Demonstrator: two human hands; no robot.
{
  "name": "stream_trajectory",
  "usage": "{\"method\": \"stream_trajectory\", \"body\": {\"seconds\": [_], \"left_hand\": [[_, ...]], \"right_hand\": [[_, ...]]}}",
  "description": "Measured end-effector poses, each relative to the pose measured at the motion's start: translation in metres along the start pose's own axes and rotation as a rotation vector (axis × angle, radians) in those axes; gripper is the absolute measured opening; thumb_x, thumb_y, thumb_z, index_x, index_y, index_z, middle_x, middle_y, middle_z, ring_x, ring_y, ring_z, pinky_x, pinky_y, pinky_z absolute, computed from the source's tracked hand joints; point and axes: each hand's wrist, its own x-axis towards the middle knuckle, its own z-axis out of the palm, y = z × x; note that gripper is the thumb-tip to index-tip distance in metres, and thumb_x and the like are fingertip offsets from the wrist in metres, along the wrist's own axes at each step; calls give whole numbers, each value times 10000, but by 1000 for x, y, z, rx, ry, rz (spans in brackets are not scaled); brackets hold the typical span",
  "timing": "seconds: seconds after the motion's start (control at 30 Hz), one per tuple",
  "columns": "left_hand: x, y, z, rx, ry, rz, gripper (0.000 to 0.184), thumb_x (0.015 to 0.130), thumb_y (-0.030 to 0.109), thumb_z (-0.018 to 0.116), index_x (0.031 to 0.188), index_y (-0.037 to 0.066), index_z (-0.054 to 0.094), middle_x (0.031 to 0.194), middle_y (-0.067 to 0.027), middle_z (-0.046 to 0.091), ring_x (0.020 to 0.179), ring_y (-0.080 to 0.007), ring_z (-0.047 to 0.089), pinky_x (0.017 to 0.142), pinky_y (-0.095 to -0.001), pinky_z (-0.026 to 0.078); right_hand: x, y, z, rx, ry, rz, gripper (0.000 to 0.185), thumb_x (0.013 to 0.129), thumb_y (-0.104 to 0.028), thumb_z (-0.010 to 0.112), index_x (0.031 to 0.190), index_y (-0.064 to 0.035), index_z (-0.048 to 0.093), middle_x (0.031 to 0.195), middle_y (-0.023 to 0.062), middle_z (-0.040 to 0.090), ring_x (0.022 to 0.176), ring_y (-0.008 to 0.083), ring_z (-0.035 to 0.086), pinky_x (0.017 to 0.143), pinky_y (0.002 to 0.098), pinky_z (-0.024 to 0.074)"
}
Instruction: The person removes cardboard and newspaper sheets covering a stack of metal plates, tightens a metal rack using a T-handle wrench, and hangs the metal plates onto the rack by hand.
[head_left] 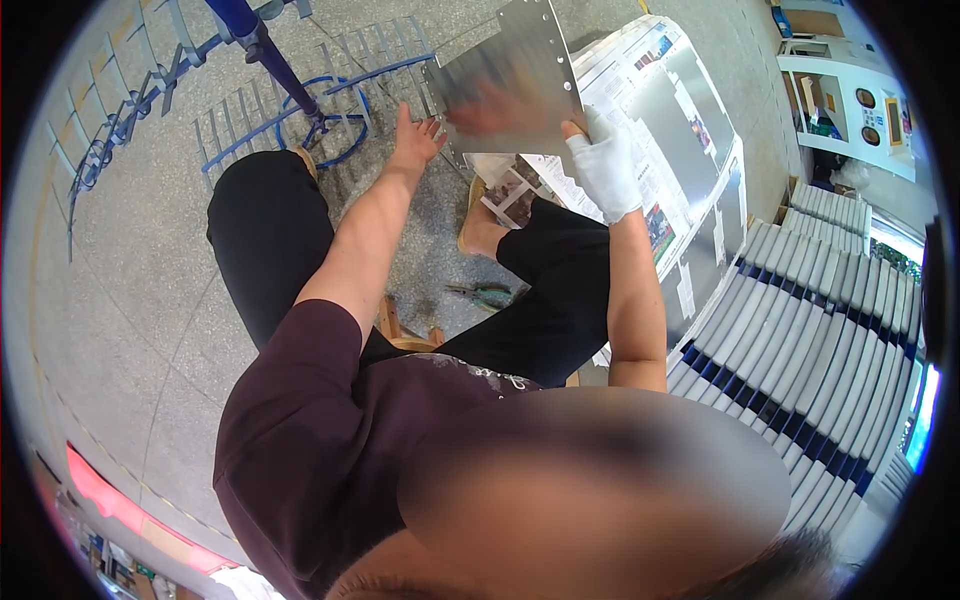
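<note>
My right hand (606, 172), in a white glove with the thumb tip bare, grips the right edge of a shiny metal plate (515, 55). The plate has small holes along its edges and is held up, tilted, above the floor. My bare left hand (418, 140) is open with fingers spread, close to the plate's left edge. Whether its fingertips touch the plate I cannot tell. A blurred reflection shows on the metal. Beneath the plate, printed newspaper (510, 190) lies near my foot.
To the right, newspaper and metal sheets (690, 110) cover a low surface. Beyond it stand stacked grey-white panels (800, 340). Green-handled pliers (490, 295) lie on the floor near a wooden stool (405, 338). A blue pole (275, 65) and pronged racks (245, 130) stand ahead left.
</note>
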Motion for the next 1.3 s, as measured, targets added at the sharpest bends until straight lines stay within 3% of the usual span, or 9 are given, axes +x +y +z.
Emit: {"method": "stream_trajectory", "body": {"seconds": [0.43,0.53,0.6,0.77,0.8,0.97,1.17,1.3], "left_hand": [[4,-1,-3,7,16,13,1022,826,661,522,1472,25,52,1490,-111,298,1343,-247,336,1047,-519,297],[3,-2,-2,6,21,12,1018,827,658,523,1473,27,54,1488,-109,304,1339,-246,343,1046,-518,297],[2,-1,-1,9,24,10,1016,827,658,523,1474,29,56,1484,-109,312,1334,-245,351,1045,-516,298],[3,-1,-1,11,32,8,1012,826,658,524,1475,33,63,1467,-108,338,1312,-244,380,1038,-516,301],[3,-1,-2,13,31,8,1012,825,658,525,1475,33,65,1465,-109,341,1309,-245,383,1037,-516,302],[3,-1,-2,16,31,10,1013,822,660,528,1475,33,73,1456,-111,352,1299,-247,395,1035,-516,303],[4,-2,-1,19,46,14,1018,818,665,529,1474,34,74,1435,-114,371,1292,-249,397,1034,-520,302],[2,-2,-1,24,16,10,1014,825,690,481,1493,65,45,1509,-106,258,1365,-266,297,1073,-515,238]], "right_hand": [[2,0,1,11,3,-6,303,870,-87,596,1121,80,585,938,179,684,846,176,637,781,294,480],[2,4,6,23,110,-134,192,860,-94,594,1011,13,644,553,135,575,457,177,582,500,326,470],[3,4,6,19,112,-131,193,858,-94,595,1010,14,646,550,134,574,454,177,580,498,326,470],[2,-2,0,19,-2,3,327,869,-89,600,1148,78,571,1017,197,667,938,193,635,829,297,471],[2,-3,0,8,-1,-5,325,869,-88,599,1148,78,571,1020,198,667,941,194,635,831,297,471],[5,4,7,1,101,-128,214,861,-100,592,1040,6,644,546,115,574,455,161,571,494,320,465],[8,-5,3,-2,100,-127,229,860,-97,596,1058,10,637,556,113,578,459,147,566,479,315,459],[15,-1,5,53,103,-117,220,859,-104,600,1040,18,635,575,122,584,470,140,569,481,311,457]]}}
